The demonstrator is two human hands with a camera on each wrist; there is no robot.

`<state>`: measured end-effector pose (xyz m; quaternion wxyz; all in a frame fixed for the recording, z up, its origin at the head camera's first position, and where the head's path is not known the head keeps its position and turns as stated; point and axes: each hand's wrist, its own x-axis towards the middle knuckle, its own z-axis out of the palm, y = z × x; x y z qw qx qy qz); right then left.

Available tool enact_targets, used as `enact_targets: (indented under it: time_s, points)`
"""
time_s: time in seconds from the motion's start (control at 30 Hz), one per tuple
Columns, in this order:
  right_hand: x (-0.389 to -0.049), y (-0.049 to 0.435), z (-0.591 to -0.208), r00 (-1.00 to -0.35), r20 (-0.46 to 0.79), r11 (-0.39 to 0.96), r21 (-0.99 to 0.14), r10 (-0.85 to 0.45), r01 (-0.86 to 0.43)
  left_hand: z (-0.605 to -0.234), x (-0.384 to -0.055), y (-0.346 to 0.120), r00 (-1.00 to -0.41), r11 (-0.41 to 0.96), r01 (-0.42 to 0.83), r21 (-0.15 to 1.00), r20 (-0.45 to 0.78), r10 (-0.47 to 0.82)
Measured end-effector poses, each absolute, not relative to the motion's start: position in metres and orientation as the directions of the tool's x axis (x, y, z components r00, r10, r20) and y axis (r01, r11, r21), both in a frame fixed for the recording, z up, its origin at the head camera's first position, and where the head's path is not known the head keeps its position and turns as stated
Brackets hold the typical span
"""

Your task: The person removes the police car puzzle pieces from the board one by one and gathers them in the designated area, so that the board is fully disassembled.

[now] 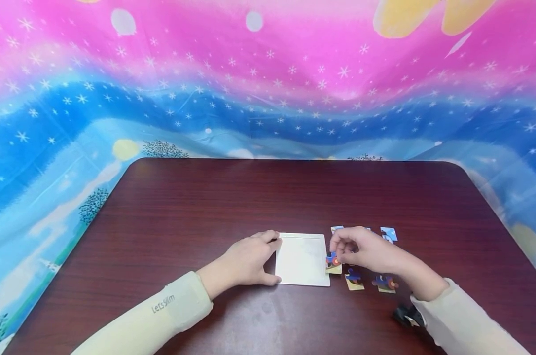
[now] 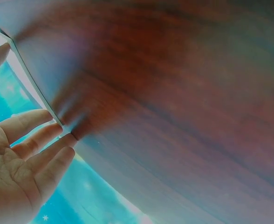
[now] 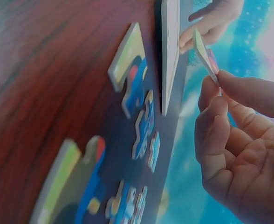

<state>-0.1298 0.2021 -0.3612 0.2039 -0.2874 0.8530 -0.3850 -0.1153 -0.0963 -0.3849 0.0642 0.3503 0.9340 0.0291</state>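
Observation:
My right hand [image 1: 369,250] pinches a jigsaw puzzle piece [image 1: 334,266] between thumb and fingertips. In the right wrist view this piece [image 3: 203,53] is seen nearly edge-on, tilted up above the table. In the head view it overlaps the right edge of a square, pale puzzle tray [image 1: 300,260]. My left hand [image 1: 249,259] lies at the tray's left side, thumb by the near corner and fingers by the far one. The left wrist view shows the left hand [image 2: 16,172] with fairly straight fingers touching the tray's edge.
More puzzle pieces lie right of the tray, among them one [image 1: 354,280] near it, another [image 1: 386,283] farther right and a blue one [image 1: 388,233] behind; my right hand partly covers others. A dark object [image 1: 407,315] shows beside the right sleeve. A printed cloth [image 1: 268,98] hangs behind the brown table [image 1: 205,197].

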Motion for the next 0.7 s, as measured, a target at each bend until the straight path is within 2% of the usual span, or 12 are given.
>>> enact_targets:
  time_s: [0.7]
  points:
    - [-0.118,0.259,-0.365,-0.803,-0.077,0.528,-0.789,-0.591,-0.313,-0.385,-0.116,-0.097,-0.745,0.75,0.654,0.1,-0.085,0.661]
